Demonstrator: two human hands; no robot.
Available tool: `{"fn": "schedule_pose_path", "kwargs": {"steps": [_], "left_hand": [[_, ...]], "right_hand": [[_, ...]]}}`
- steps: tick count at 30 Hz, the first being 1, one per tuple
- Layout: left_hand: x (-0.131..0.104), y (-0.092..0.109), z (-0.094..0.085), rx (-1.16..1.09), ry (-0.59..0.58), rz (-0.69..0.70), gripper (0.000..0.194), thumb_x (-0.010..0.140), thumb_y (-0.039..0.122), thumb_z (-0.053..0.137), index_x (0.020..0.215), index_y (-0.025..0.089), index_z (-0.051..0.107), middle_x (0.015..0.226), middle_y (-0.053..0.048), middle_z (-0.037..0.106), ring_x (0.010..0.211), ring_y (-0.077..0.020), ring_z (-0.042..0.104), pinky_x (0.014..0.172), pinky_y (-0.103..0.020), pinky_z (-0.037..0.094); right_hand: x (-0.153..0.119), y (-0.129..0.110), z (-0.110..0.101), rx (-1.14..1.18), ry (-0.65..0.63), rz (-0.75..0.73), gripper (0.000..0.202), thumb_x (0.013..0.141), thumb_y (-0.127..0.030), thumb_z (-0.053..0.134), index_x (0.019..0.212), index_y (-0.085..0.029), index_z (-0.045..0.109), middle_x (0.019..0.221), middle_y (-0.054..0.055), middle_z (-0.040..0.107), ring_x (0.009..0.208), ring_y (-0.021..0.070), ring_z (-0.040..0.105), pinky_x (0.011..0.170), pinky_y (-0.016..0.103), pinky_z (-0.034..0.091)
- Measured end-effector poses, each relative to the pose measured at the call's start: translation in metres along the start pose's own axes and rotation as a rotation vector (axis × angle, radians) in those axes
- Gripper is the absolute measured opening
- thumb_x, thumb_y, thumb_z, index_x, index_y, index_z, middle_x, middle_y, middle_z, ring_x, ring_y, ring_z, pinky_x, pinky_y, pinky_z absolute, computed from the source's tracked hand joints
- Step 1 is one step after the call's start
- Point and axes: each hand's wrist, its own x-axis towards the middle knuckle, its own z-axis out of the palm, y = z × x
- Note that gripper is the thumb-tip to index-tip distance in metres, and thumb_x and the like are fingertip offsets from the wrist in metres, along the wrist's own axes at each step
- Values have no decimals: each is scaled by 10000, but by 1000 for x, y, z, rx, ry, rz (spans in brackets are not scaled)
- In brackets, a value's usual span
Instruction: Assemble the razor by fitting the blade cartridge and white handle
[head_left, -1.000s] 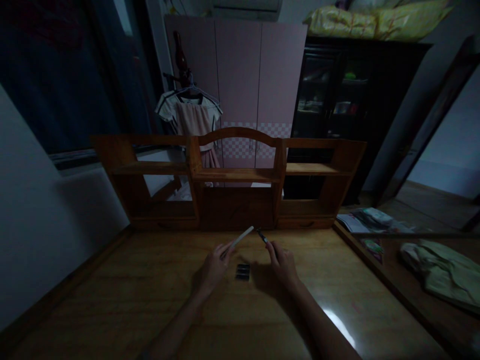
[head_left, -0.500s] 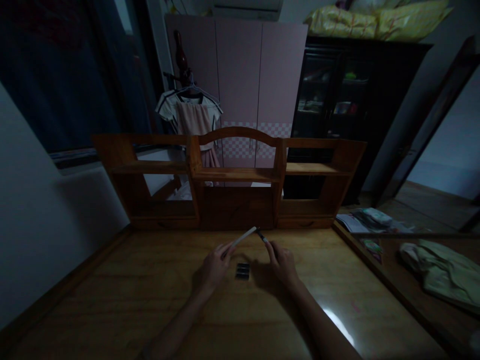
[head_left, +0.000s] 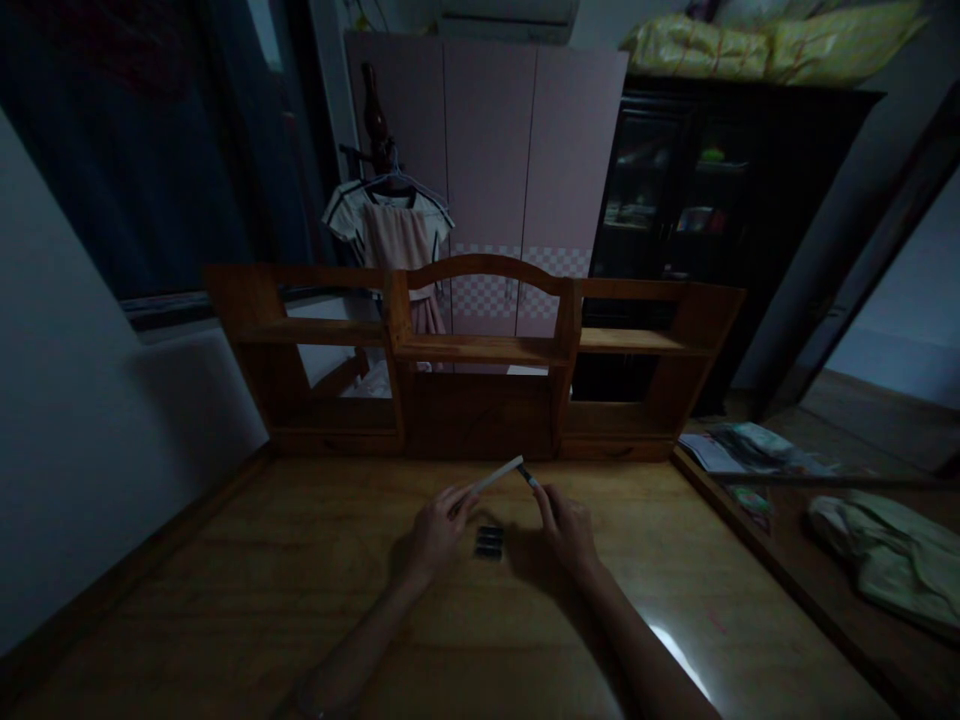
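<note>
Worktop (head_left: pixel 300 620) of yellowish wood spreads beneath my forearms, with a bright patch of glare beside the right one. Three small dark pieces (head_left: pixel 489 542) lie in a close stack of rows between my hands, nearer to me than what I hold. Off to my right, past the raised wooden edge, sit a crumpled pale green cloth (head_left: pixel 885 560) and, farther on, some papers (head_left: pixel 750 448). Across the worktop's far side stands a wooden shelf unit (head_left: pixel 480 348), closing off the way ahead. Behind it hang light clothes (head_left: pixel 397 235), then a pink wardrobe (head_left: pixel 487 150) and a dark cabinet (head_left: pixel 795 200) with yellow bags (head_left: pixel 697 47) on top. The pale strip (head_left: pixel 499 472) I'm holding is thin, straight and whitish, slanting up to the right; the slim tool (head_left: pixel 528 476) is dark with a lighter stretch near my fingers, slanting up to the left. Their far ends meet above the worktop, just short of the shelf unit, though it's too dim to tell how they join. My left hand (head_left: pixel 439 525) grips the strip's near end, fingers curled; my right hand (head_left: pixel 566 525) pinches the tool, index finger and thumb forward. Both forearms reach inward from below.
</note>
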Motion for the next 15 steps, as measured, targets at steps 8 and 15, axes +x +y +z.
{"fn": "schedule_pose_path", "kwargs": {"steps": [8,15], "left_hand": [[2,1,-3,-14,-15,16,292,869,386,475,1028,239,671,1021,-56,681,931,-204,630,818,-321,497],[2,-1,-1,-10,-27,25,289,873,383,472,1014,229,672,995,-57,688,908,-200,637,800,-312,501]], "right_hand": [[-1,0,-1,57,-61,40,338,964,-348,316,993,-187,612,767,58,658,672,170,633,613,248,420],[2,-5,-4,131,-34,100,376,954,-400,320,927,-191,631,763,58,669,695,180,636,632,243,434]]}}
